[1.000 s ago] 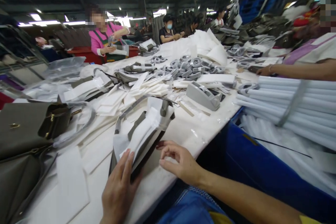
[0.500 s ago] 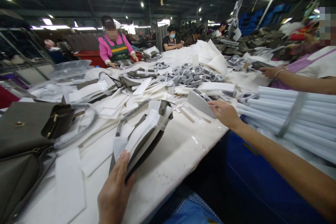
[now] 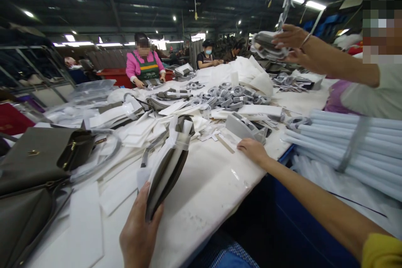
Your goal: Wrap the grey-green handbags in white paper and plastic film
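Observation:
My left hand (image 3: 141,226) is closed around the lower end of a folded dark olive bag part (image 3: 168,171). White padding shows between its layers, and clear tape or film wraps its upper end. It is tilted upright above the white table (image 3: 201,201). Low at the tabletop, my right hand (image 3: 253,150) has its fingers drawn together; whatever they hold is hidden or too small to make out. Just beyond it stands a light grey panel (image 3: 237,127) with wrapped grey pieces beside it. A brown cardboard strip (image 3: 224,144) lies left of those fingers.
An olive handbag (image 3: 34,155) and white foam sheets (image 3: 84,222) occupy the left. Wrapped grey coils (image 3: 222,94) are heaped mid-table. Bundled pale rolls (image 3: 351,134) stand right, above a blue bin (image 3: 301,213). At right, a co-worker's hands (image 3: 293,42) raise a wrapped grey bundle (image 3: 266,44).
My right hand has come off the grey panel and moved slightly down and left to the tabletop. The bag part in my left hand has tipped more upright. The right-hand co-worker has lifted a bundle.

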Tool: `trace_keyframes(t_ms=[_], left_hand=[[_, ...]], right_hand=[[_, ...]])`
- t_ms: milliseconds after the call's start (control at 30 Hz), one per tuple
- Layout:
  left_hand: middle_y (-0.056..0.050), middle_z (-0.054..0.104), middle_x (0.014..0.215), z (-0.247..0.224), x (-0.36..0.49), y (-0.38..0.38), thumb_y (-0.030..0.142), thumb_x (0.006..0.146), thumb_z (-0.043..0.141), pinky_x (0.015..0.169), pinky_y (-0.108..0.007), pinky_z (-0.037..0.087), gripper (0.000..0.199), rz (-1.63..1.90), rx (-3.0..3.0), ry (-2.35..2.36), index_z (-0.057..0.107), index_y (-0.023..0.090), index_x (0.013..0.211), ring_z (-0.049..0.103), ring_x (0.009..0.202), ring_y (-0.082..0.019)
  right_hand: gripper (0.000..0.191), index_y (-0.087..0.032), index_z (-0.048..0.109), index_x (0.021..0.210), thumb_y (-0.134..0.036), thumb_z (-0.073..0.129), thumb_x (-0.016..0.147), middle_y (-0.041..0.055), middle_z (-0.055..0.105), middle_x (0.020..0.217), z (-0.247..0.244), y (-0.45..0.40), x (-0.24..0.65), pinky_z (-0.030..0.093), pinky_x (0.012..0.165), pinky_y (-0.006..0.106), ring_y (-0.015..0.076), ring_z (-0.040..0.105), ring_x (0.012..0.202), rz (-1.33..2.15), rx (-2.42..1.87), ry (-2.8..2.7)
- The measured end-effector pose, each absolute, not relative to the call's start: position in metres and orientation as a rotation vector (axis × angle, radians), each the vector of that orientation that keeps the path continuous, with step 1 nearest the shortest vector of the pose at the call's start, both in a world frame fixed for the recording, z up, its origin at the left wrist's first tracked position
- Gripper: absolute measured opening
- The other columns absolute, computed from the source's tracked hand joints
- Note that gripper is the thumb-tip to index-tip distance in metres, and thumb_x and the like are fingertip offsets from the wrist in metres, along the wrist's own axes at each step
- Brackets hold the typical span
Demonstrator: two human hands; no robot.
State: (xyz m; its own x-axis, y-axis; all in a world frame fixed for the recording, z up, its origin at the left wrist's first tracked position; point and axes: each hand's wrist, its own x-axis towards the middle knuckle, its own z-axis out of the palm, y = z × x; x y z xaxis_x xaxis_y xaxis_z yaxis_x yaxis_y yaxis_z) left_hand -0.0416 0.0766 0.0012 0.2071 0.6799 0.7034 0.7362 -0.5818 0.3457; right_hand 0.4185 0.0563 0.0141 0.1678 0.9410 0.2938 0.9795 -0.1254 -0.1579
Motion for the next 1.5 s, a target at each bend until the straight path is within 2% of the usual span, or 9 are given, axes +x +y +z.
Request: trace_keyframes(t_ms=[200,300,500,667,933,1033,1167,1267,1500], left_hand=[[-0.003,0.055,0.145,0.001,-0.042,0.077,0.028,0.095,0.062,0.102,-0.038,0.054,0.067,-1.342,-2.377,-1.434,0.032,0.031,0.154,0.061,0.125,-0.025],[-0.003,0.056,0.144,0.002,-0.041,0.078,0.028,0.094,0.064,0.101,-0.038,0.054,0.068,-1.356,-2.359,-1.454,0.032,0.032,0.154,0.061,0.125,-0.025],[-0.003,0.057,0.143,0.002,-0.04,0.078,0.033,0.094,0.062,0.102,-0.036,0.053,0.066,-1.38,-2.346,-1.461,0.032,0.032,0.154,0.06,0.125,-0.025],[-0.001,0.057,0.144,0.001,-0.042,0.077,0.035,0.095,0.061,0.103,-0.034,0.052,0.065,-1.395,-2.342,-1.493,0.033,0.033,0.153,0.06,0.126,-0.024],[-0.002,0.058,0.143,0.003,-0.039,0.08,0.032,0.094,0.063,0.106,-0.035,0.05,0.064,-1.402,-2.372,-1.423,0.036,0.031,0.152,0.059,0.127,-0.024],[-0.003,0.058,0.143,0.002,-0.039,0.08,0.031,0.094,0.064,0.104,-0.033,0.051,0.064,-1.395,-2.395,-1.378,0.037,0.029,0.152,0.059,0.127,-0.023],[-0.004,0.058,0.143,0.003,-0.041,0.079,0.03,0.093,0.064,0.103,-0.034,0.051,0.064,-1.388,-2.402,-1.379,0.037,0.029,0.151,0.059,0.127,-0.023],[-0.004,0.058,0.143,0.003,-0.041,0.079,0.029,0.093,0.063,0.105,-0.035,0.051,0.065,-1.392,-2.403,-1.386,0.036,0.029,0.152,0.059,0.127,-0.024],[-0.004,0.056,0.144,0.003,-0.039,0.08,0.027,0.093,0.064,0.106,-0.035,0.05,0.066,-1.393,-2.444,-1.38,0.036,0.028,0.152,0.057,0.129,-0.023]], right_hand=[[0.026,-0.016,0.069,0.103,-0.023,0.045,0.098,0.0116,0.071,0.108,0.015,0.046,0.412,0.052,0.09,0.039,0.0255,0.065,0.102,-0.175,-2.123,-1.859],[0.025,-0.018,0.067,0.114,-0.03,0.056,0.094,0.0102,0.069,0.12,0.008,0.039,0.412,0.051,0.095,0.038,0.025,0.064,0.109,-0.131,-2.09,-1.877],[0.022,-0.02,0.074,0.092,-0.029,0.054,0.095,0.0063,0.074,0.097,0.01,0.043,0.415,0.052,0.086,0.037,0.0246,0.068,0.095,-0.107,-2.111,-1.784],[0.025,-0.022,0.075,0.096,-0.036,0.053,0.097,0.0057,0.075,0.1,0.035,0.017,0.388,0.05,0.088,0.038,0.0246,0.068,0.095,-0.099,-2.06,-1.735],[0.02,-0.026,0.075,0.096,-0.041,0.061,0.095,0.0002,0.074,0.09,0.066,-0.067,0.283,0.052,0.08,0.026,0.0167,0.069,0.086,0.839,-1.614,-2.021],[0.033,-0.025,0.07,0.119,-0.045,0.06,0.095,0.0056,0.073,0.116,0.047,-0.056,0.281,0.052,0.098,0.032,0.0215,0.067,0.108,0.667,-1.669,-2.004],[0.059,-0.013,0.049,0.145,-0.046,0.056,0.096,0.02,0.046,0.151,0.0,-0.018,0.295,0.034,0.117,0.055,0.035,0.041,0.141,0.055,-2.009,-1.866],[0.07,-0.009,0.044,0.148,-0.051,0.057,0.094,0.0218,0.035,0.157,-0.024,-0.001,0.288,0.03,0.119,0.057,0.0375,0.03,0.147,-0.03,-2.104,-1.952],[0.074,-0.019,0.04,0.152,-0.061,0.055,0.093,0.0192,0.027,0.162,-0.018,0.035,0.218,0.021,0.121,0.057,0.0375,0.021,0.15,0.165,-1.952,-2.153]])
